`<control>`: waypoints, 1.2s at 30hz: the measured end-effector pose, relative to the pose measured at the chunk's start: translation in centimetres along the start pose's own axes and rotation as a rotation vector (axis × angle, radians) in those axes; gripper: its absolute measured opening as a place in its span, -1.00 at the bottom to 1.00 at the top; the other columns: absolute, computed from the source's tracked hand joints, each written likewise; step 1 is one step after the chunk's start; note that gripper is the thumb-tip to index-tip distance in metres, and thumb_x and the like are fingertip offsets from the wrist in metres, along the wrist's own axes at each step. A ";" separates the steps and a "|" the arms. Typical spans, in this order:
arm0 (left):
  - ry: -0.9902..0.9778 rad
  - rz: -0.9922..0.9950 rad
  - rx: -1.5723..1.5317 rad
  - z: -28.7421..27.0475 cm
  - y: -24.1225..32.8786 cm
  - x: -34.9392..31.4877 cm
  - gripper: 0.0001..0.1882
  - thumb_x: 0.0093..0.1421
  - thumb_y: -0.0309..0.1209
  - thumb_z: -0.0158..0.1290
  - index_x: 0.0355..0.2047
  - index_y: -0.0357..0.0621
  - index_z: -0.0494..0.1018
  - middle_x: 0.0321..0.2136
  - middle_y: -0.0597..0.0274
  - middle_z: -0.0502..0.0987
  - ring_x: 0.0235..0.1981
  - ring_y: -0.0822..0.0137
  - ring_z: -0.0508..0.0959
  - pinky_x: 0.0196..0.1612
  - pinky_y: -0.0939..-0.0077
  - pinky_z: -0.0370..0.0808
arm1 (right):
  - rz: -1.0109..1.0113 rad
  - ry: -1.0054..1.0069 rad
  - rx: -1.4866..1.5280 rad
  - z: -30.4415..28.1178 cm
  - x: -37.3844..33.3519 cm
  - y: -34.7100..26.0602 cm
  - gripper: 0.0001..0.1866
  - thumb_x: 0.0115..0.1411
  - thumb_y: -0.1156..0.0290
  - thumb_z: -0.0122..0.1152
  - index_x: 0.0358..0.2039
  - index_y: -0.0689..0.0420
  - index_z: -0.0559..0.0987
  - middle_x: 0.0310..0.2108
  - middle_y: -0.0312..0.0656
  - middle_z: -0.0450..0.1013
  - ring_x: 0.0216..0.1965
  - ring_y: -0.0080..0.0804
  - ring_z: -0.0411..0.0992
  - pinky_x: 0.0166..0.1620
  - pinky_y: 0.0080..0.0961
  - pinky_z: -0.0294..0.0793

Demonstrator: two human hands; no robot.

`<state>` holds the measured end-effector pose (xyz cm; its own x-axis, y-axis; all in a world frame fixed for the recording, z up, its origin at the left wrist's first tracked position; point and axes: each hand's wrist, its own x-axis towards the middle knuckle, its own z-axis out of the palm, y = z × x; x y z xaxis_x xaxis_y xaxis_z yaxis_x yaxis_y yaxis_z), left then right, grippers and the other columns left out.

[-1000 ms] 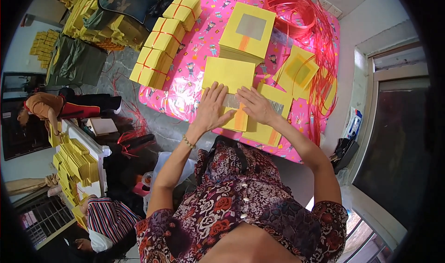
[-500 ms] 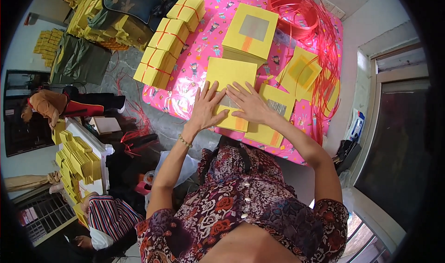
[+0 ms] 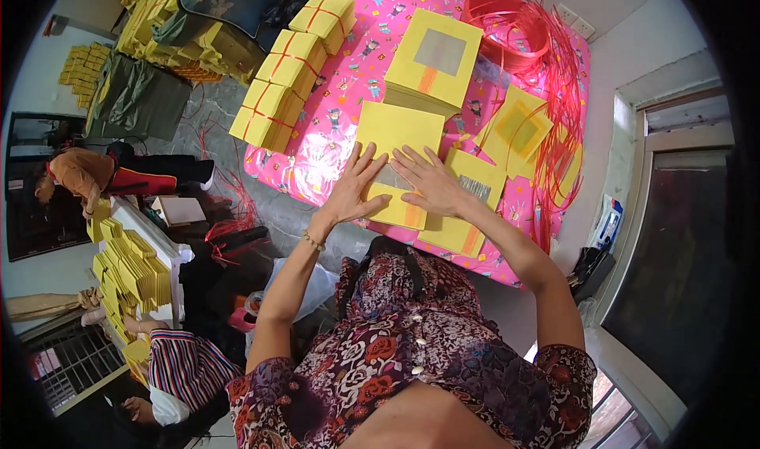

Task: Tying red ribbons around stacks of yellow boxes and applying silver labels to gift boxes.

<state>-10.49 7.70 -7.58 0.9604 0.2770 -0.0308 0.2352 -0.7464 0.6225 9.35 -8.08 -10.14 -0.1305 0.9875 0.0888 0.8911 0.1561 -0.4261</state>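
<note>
My left hand (image 3: 351,192) and my right hand (image 3: 431,186) lie flat, side by side, on a yellow paper piece (image 3: 400,125). Their fingers are spread and point away from me, with the fingertips nearly meeting. A greyish panel on the paper shows in part between and under the hands. Just right of it, below my right wrist, rests another yellow piece (image 3: 453,231) with a silvery window. Beyond my hands stands a tall stack of yellow pieces (image 3: 404,63), its top one bearing a grey square and an orange patch.
A pink patterned cover (image 3: 332,125) lies over the table. Bundles tied with red strips (image 3: 265,117) line its left side. A red coil (image 3: 479,41) and loose red strands (image 3: 554,77) lie at the right. Two people (image 3: 79,176) (image 3: 186,362) are left, beside yellow stacks (image 3: 131,263).
The view has shifted slightly. Both hands stay flat on the yellow paper in almost the same place.
</note>
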 end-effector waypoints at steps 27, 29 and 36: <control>0.578 -0.636 -0.654 -1.2 -0.2 5.6 -0.05 0.10 -0.08 0.30 0.24 -0.48 0.06 -0.19 -0.04 0.53 -0.26 0.24 0.60 -0.17 0.49 0.52 | -0.005 0.560 -0.088 -1.8 2.9 -1.2 -0.71 0.12 0.45 0.26 -0.13 0.22 0.55 -0.18 -0.09 0.52 -0.11 -0.15 0.55 -0.10 -0.32 0.59; 0.566 -0.670 -0.683 -0.9 0.2 5.8 -0.10 0.12 -0.24 0.30 0.24 -0.45 0.03 -0.10 -0.07 0.49 -0.21 0.22 0.60 -0.22 0.46 0.57 | 0.029 0.527 -0.078 -1.8 2.9 -1.8 -0.71 0.11 0.44 0.26 -0.14 0.22 0.55 -0.16 -0.09 0.52 -0.12 -0.16 0.55 -0.11 -0.33 0.59; 0.737 -0.633 -1.066 -3.6 -2.6 1.5 -0.61 0.22 -0.46 0.16 0.03 -0.22 0.37 -0.22 0.17 0.60 -0.32 0.34 0.63 -0.37 0.48 0.59 | 0.031 0.597 0.033 -2.3 1.3 -3.8 -0.74 0.15 0.48 0.24 -0.11 0.16 0.58 -0.13 -0.08 0.50 -0.09 -0.13 0.52 -0.06 -0.29 0.56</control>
<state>-10.25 12.23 -6.45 0.3670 0.8736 -0.3194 0.0465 0.3257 0.9443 6.82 -7.43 -6.37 0.1711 0.8088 0.5627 0.8753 0.1375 -0.4637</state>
